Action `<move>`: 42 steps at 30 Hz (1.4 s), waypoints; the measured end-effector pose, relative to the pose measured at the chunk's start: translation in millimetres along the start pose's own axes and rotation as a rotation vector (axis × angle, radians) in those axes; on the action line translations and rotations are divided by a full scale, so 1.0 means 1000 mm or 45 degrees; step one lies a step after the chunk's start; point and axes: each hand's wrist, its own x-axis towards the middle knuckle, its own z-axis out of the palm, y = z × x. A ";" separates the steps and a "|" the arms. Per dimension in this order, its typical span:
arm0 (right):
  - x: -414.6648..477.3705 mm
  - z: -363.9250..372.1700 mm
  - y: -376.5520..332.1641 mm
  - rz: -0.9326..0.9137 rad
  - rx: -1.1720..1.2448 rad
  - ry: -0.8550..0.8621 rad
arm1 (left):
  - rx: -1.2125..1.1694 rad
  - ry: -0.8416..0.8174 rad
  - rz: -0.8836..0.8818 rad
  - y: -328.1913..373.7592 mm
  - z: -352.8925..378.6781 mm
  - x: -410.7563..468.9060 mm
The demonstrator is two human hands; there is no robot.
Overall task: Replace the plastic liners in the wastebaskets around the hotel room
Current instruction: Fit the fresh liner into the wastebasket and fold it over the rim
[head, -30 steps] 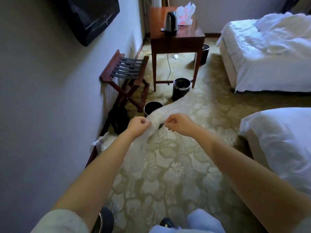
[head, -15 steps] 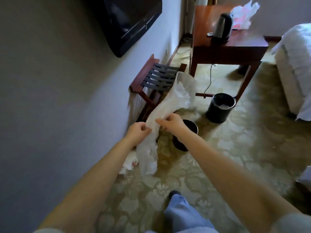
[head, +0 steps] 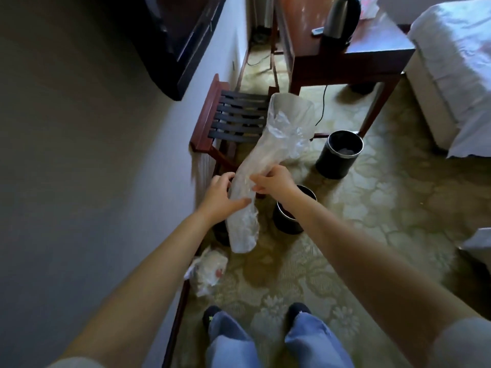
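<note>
A long clear plastic liner hangs in the air in front of me, its top end flared above the luggage rack. My right hand pinches the liner at its middle. My left hand touches the liner's left side with fingers spread, thumb across the plastic. Just below my right forearm stands a black wastebasket, partly hidden by the arm. A second black wastebasket stands on the carpet near the desk leg, with something dark inside.
A wooden luggage rack stands against the left wall. A dark wooden desk carries a kettle. A crumpled bag of rubbish lies by the skirting. A bed is at the right. A TV hangs on the wall.
I have stepped closer to the wastebaskets. The liner has swung upright and stretched out longer. My left hand has loosened from a fist to spread fingers on the plastic.
</note>
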 end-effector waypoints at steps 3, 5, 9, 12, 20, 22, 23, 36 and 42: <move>0.013 0.024 -0.003 0.024 0.042 0.071 | 0.082 -0.046 0.059 -0.019 -0.017 0.021; 0.025 0.039 -0.001 0.059 0.063 0.087 | 0.118 -0.026 0.048 -0.036 -0.023 0.035; 0.058 0.061 0.012 0.115 0.059 0.060 | 0.137 -0.029 0.009 -0.071 -0.016 0.061; 0.093 0.077 0.031 0.111 0.050 0.016 | 0.120 0.000 -0.036 -0.106 0.002 0.089; 0.227 0.131 0.156 0.091 0.194 -0.052 | 0.028 0.162 -0.147 -0.247 0.094 0.175; 0.260 0.146 0.193 0.063 0.225 -0.067 | 0.043 0.177 -0.149 -0.288 0.120 0.194; 0.276 0.153 0.211 0.061 0.239 -0.074 | 0.053 0.181 -0.146 -0.308 0.132 0.203; 0.436 0.221 0.380 -0.162 -0.249 -0.126 | -0.005 0.360 -0.069 -0.472 0.264 0.288; 0.454 0.219 0.416 -0.277 -0.149 -0.152 | -0.064 0.479 -0.150 -0.508 0.292 0.295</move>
